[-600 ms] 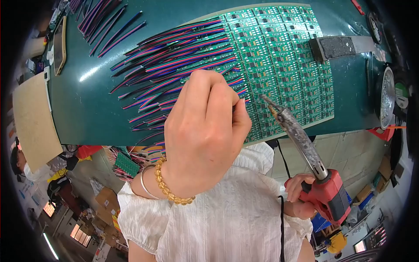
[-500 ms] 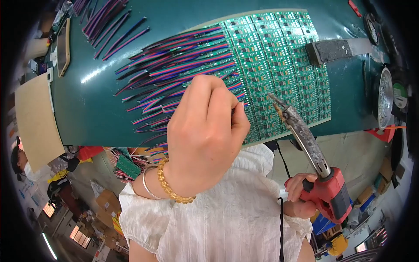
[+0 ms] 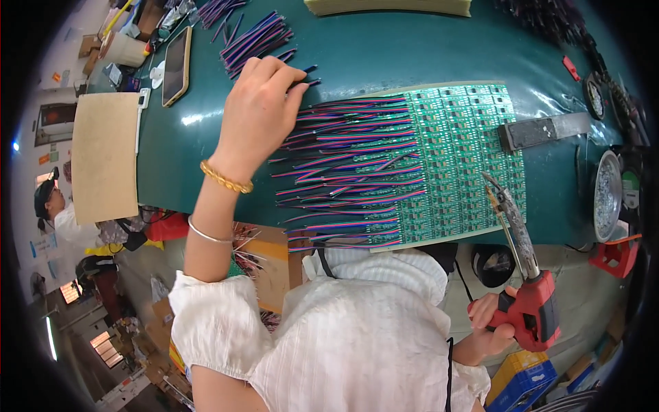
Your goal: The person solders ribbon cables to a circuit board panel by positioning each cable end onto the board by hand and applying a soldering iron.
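Note:
My left hand (image 3: 264, 103) is over loose multicoloured wires (image 3: 254, 44) at the upper left, thumb and forefinger pinched on a wire whose dark end (image 3: 313, 82) sticks out past them. Most of that wire is hidden under the hand. In my right hand (image 3: 493, 323), at the lower right, is a red and black soldering gun (image 3: 537, 312). Its long metal tip (image 3: 489, 180) points up over the right part of a green circuit board panel (image 3: 463, 147). Rows of striped wires (image 3: 357, 168) lie across the panel's left side and stick out past its left edge.
A grey-black bar (image 3: 546, 130) rests on the panel's right edge. Farther right stands a round metal dish (image 3: 606, 196). A phone (image 3: 177, 67) and a brown board (image 3: 104, 158) lie to the left. At the far edge is a yellowish block (image 3: 388, 7). Another person (image 3: 58, 206) is at far left.
My left hand has moved from the wires on the panel up and left to the loose wires. The soldering gun stays in my right hand. The whole view has shifted.

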Motion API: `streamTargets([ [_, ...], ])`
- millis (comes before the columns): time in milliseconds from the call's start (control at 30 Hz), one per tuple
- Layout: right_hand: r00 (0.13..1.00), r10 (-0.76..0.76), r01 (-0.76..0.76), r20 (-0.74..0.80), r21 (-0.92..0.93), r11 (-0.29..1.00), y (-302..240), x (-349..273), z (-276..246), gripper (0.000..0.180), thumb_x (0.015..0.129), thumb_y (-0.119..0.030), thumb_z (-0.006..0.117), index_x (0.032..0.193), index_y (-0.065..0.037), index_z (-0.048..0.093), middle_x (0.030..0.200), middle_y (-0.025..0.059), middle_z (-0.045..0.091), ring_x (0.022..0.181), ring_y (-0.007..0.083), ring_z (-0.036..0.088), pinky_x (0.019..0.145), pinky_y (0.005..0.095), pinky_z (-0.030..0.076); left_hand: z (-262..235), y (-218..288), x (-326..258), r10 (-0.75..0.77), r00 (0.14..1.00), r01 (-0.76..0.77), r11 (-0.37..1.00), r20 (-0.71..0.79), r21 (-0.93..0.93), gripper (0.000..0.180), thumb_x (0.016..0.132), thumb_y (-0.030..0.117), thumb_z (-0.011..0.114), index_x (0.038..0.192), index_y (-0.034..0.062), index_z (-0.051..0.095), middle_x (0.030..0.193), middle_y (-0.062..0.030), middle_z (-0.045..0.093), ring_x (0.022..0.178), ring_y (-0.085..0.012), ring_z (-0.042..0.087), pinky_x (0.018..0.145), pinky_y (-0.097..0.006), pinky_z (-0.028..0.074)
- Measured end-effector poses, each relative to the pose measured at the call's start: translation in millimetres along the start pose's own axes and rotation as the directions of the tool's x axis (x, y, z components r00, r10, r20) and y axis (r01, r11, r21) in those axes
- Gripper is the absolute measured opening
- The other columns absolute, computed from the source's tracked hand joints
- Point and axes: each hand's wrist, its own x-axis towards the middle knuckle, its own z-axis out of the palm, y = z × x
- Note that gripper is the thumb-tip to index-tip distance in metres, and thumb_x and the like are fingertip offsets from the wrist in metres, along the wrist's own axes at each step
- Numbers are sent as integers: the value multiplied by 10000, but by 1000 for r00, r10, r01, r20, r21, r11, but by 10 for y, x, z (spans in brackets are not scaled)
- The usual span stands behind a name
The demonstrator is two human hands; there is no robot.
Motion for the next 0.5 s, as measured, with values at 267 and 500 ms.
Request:
streamTargets([
  [267,996,-82,82,30,7,997,14,27,93,798,887,-590,602,1300,70,423,525,9,475,400,129,433,434,276,384,-12,-145,46,157,984,-162,986,84,50,49,843,65,650,866,43,613,822,-83,620,762,-273,602,664,-359,507],
  [500,999,-46,46,-18,2,999,-34,-56,54,853,845,-638,618,1318,47,430,549,-3,478,437,133,444,458,286,380,-477,781,-135,-95,994,105,821,47,-561,105,843,-70,631,918,-1,655,780,-70,600,667,-154,562,585,-251,444],
])
